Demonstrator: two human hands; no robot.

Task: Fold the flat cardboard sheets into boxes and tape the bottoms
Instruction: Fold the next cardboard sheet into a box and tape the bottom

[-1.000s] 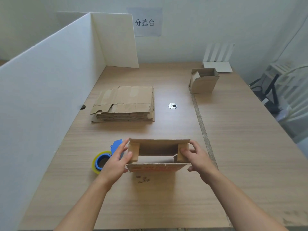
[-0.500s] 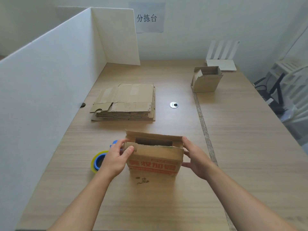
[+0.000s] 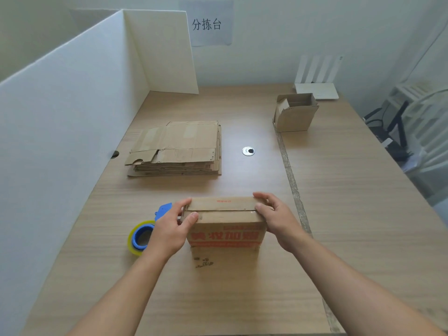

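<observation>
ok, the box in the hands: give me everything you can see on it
The box is brown corrugated cardboard, small and rectangular, and stands on the wooden table near the front. Its two upward flaps are folded shut and meet at a left-to-right seam, with no tape visible on it. The near side bears large red printed characters, and the far flap bears small red print. The left hand grips the left end with its thumb on the near flap, and the right hand grips the right end.

Two bare forearms, bare left hand (image 3: 169, 230) and bare right hand (image 3: 278, 220)
</observation>
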